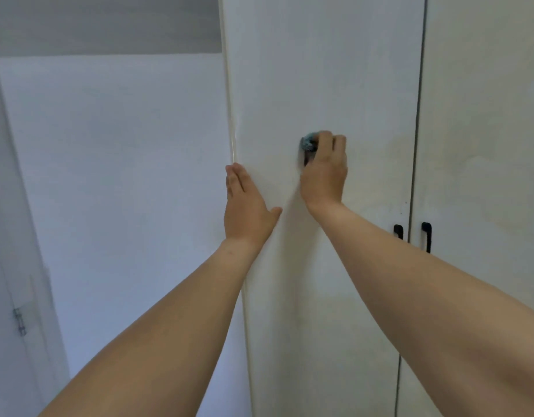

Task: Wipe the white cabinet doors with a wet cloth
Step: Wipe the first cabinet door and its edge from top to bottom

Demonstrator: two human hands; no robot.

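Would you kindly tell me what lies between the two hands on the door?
Only bare white door separates the left hand from the right hand, in the head view.

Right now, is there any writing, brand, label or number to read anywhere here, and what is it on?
None: no text shows.
Cabinet doors: plain white.
Black handles: no marking.
Cloth gripped by the right hand: no label shows.
Left hand rests flat by the door edge.

White cabinet doors (335, 85), plain and unpatterned; two black handles (426, 236); a blue-grey cloth (308, 144); a pale blue-white wall (124, 176).
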